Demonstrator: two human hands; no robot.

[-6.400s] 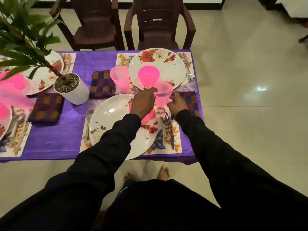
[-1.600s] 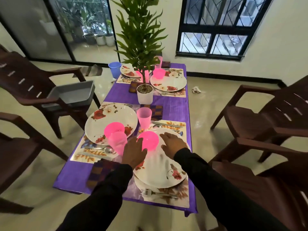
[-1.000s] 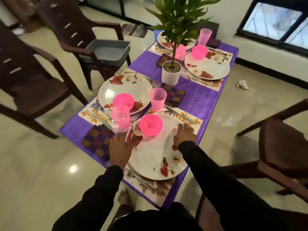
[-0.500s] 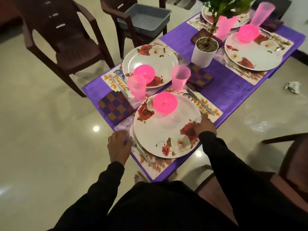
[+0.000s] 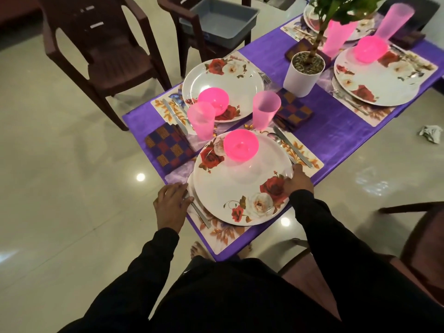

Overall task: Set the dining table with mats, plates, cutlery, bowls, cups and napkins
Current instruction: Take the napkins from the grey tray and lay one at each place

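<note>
A white floral plate (image 5: 240, 188) lies on a floral mat (image 5: 225, 234) at the near corner of the purple table (image 5: 336, 135), with a pink bowl (image 5: 241, 146) on its far part. My left hand (image 5: 171, 203) curls its fingers at the plate's left rim, over the fork (image 5: 200, 215). My right hand (image 5: 298, 180) pinches the right rim. A knife (image 5: 293, 146) lies right of the plate. Two pink cups (image 5: 266, 109) (image 5: 201, 120) and two checked napkins (image 5: 169, 150) (image 5: 293, 111) stand beyond it.
A second plate (image 5: 223, 78) with a pink bowl (image 5: 212, 100) sits behind, and a third setting (image 5: 379, 80) at far right. A white plant pot (image 5: 304, 73) stands mid-table. Brown chairs (image 5: 103, 51) surround it, one bearing a grey tub (image 5: 221, 18). Crumpled paper (image 5: 431, 133) lies on the floor.
My hands came back from beside the pink bowl to the near plate's left and right rims. My view swung round the table's corner and closer in.
</note>
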